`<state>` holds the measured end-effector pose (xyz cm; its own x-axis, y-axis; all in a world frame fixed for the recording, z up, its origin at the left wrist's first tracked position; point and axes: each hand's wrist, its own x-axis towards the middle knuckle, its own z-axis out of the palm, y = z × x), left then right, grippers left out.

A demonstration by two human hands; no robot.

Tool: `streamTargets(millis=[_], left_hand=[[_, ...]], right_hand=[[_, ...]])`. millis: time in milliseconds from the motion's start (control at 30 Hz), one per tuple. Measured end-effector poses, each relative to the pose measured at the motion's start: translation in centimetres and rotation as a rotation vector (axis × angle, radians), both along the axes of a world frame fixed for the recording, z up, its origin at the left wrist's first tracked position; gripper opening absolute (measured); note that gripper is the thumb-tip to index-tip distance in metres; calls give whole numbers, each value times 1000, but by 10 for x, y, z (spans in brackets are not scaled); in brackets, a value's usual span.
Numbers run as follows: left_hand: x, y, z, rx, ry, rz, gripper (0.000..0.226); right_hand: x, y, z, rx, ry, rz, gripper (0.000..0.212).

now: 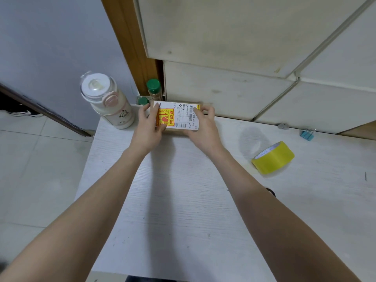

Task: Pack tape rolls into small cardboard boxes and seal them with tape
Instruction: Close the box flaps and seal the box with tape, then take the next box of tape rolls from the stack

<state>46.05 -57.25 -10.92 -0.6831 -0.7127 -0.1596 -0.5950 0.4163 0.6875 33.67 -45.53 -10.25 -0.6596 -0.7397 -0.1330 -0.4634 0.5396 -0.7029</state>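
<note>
Both hands grip a small box at the far edge of the table. The left hand curls round its left end, thumb lying on the labelled top; the right hand clamps the right end, fingertips hooked over the far corner. Whether the box rests on the table or is lifted just off it cannot be told.

The grip sits close to trouble. Just left of the left hand stands a tall bottle, and just behind the box are two green-capped jars; a careless swing or push toward either would likely knock them over. The box is held only by its ends, so if its flaps are unsealed underneath, which cannot be seen, anything inside could drop out on lifting.

The yellow tape lies well to the right of the right hand, tilted on its side, so reaching for it would mean holding the box with one hand, and it might tip.
</note>
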Motion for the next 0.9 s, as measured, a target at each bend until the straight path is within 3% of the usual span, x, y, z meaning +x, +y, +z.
streamTargets(millis=[267,433,633,900], left_hand=[[-3,-10,-13,-13,-80,-83,61],[-7,-12,-1,-145,-153,-76,65],[-18,16,34,-238,-29,-191,66],[-62,80,105,-303,138,-413,74]], right_hand=[[0,-1,-13,111,127,54,69],[-1,0,-6,161,204,55,72],[-8,25,34,65,169,44,73],[-33,109,113,14,302,-109,69]])
